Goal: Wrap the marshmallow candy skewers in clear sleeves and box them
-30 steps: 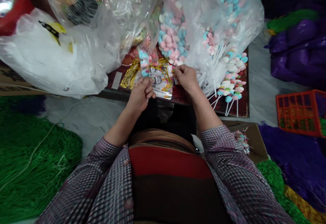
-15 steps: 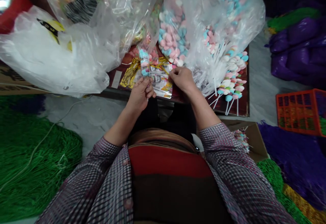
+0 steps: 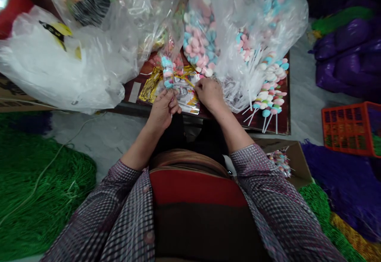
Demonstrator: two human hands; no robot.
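My left hand [image 3: 165, 105] is closed in a pinch around the lower end of a candy skewer [image 3: 168, 72], whose blue, pink and white sweets stand upright inside a clear printed wrapper. My right hand [image 3: 210, 93] is closed too, thumb and finger pinching the end of a gold twist tie [image 3: 190, 82]. Beneath and between the hands lie flat printed clear wrappers [image 3: 187, 99]. More gold twist ties [image 3: 148, 89] are spread in a pile to the left of the skewer. The stick is mostly hidden by my left fingers.
Large clear bags of pink, blue and white sweets [image 3: 198, 43] fill the table's back. Unwrapped candy skewers [image 3: 269, 95] lie at the right edge. A white plastic bag [image 3: 68, 71] covers the left side. A cardboard box [image 3: 299, 162] with wrapped sweets stands below, right.
The view has shifted slightly. Both hands keep nearly the same place and grip, with my right hand still beside the gold twist tie.
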